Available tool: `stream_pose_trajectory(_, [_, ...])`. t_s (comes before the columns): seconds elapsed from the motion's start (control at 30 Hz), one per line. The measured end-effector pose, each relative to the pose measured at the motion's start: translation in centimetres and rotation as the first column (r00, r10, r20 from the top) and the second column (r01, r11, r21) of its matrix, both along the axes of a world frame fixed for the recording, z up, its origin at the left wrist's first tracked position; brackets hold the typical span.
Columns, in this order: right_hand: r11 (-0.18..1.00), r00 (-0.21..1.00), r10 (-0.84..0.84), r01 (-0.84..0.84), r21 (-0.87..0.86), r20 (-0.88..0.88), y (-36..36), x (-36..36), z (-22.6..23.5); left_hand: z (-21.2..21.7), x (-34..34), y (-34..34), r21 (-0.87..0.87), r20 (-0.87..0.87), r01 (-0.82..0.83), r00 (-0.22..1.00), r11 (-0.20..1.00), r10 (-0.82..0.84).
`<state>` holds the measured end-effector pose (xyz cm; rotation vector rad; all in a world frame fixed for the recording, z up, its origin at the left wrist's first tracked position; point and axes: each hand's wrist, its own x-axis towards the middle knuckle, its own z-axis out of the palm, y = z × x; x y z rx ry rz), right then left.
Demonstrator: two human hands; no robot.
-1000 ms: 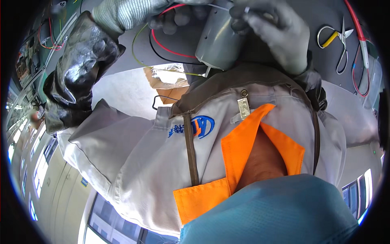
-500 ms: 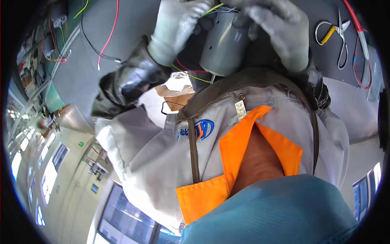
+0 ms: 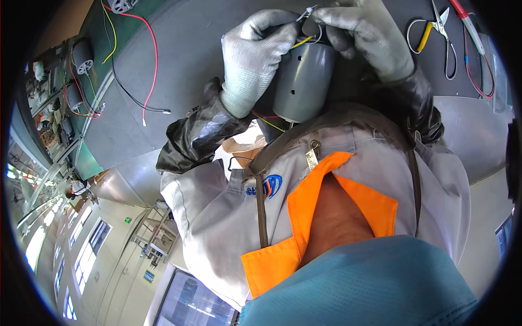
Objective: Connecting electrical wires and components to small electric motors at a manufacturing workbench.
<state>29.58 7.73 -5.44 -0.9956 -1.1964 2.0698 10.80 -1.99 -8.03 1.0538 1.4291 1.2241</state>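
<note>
A grey cylindrical motor (image 3: 304,81) stands in front of my body between my two gloved hands. Out of its far end comes a short yellow wire (image 3: 302,42). A thin white cable tie (image 3: 309,10) loops there, beside a dark rounded part. My left hand (image 3: 256,57) is closed in a pinch at the left side of the loop, and its fingertips partly cover the strip. Opposite it, my right hand (image 3: 372,38) pinches the tie between thumb and forefinger. Red and yellow leads (image 3: 270,120) show by the motor's near end, mostly hidden.
Snips with a yellow grip (image 3: 433,35) lie on the dark table (image 3: 185,49) at the right, beside a red-and-white pen-shaped tool (image 3: 468,24) with thin leads. Long red wire (image 3: 155,54) and black wire (image 3: 126,89) cross the left side. More motors (image 3: 82,54) stand farther left.
My view has shifted, so the motor and table sit lower in the picture. Both hands have come closer together above the motor's far end, where the white tie now shows.
</note>
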Motion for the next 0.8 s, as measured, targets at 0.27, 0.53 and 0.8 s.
stream_pose_trajectory(0.27, [0.953, 0.957, 0.288, -0.283, 0.108, -0.030, 1.0, 1.5, 0.3, 1.7, 2.4, 1.7, -0.056, 0.082, -0.051, 0.995, 0.997, 0.055])
stream_pose_trajectory(0.53, [0.675, 0.920, -0.191, -0.130, 0.726, 0.342, 0.8, 1.6, -0.1, 1.5, 3.0, 0.2, 0.191, -0.354, -0.061, 0.927, 0.980, 0.127])
stream_pose_trajectory(0.8, [0.329, 0.840, -0.463, -0.133, 0.935, 0.283, 5.8, 1.0, -6.0, 0.7, 3.8, -0.3, 0.282, -0.429, -0.073, 0.882, 0.957, 0.194])
